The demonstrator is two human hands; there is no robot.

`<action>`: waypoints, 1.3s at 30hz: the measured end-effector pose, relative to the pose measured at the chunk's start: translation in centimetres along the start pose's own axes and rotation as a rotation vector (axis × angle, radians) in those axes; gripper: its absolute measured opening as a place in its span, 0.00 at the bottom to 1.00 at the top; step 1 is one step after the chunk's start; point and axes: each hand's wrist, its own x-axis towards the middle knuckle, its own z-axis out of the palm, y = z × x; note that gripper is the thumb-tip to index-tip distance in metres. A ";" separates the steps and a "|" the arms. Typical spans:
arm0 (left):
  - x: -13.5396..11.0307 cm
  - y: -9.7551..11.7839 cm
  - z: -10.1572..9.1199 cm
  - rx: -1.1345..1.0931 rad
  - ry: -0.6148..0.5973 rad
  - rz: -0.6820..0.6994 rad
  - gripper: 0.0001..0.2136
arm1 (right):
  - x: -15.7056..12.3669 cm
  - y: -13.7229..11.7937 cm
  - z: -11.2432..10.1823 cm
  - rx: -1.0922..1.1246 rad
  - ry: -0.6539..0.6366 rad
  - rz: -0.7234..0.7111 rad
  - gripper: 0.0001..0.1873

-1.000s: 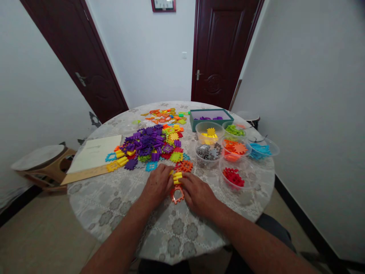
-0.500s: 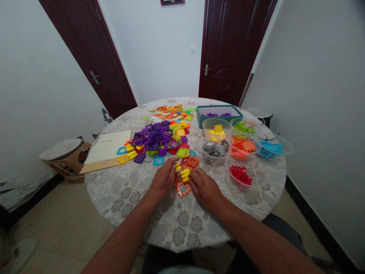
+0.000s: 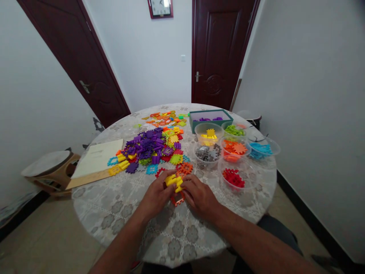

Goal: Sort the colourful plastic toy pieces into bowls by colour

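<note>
My left grip (image 3: 156,195) is closed, thumb and fingers, around bright yellow, ribbed plastic pieces (image 3: 174,182) just below the centre of the frame; my right grip (image 3: 201,193) pinches their right-hand end. Whether they interlock, I cannot tell. Below them, partly covered, shows an orange, square plastic frame with toothed edges (image 3: 178,202). Left of centre rises a jagged heap of dark purple, notched plastic pieces (image 3: 146,142), flat squares among rounded, ridged ones. At right, round, see-through plastic tubs (image 3: 251,178) hold toothed pieces sorted by colour. Everything sits on a round worktop (image 3: 115,207) under a pale grey cloth patterned with flowers.
</note>
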 end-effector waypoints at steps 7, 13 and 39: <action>0.9 0.8 -0.6 0.041 -0.007 0.019 0.21 | 0.1 -0.9 -0.6 0.030 0.093 0.020 0.13; 9.0 5.0 -1.9 0.176 0.033 0.147 0.22 | -0.5 -1.0 -0.4 0.028 0.076 0.076 0.07; 4.5 1.3 -5.9 0.681 0.109 0.157 0.12 | -0.7 0.2 -0.5 -0.055 -0.024 0.233 0.07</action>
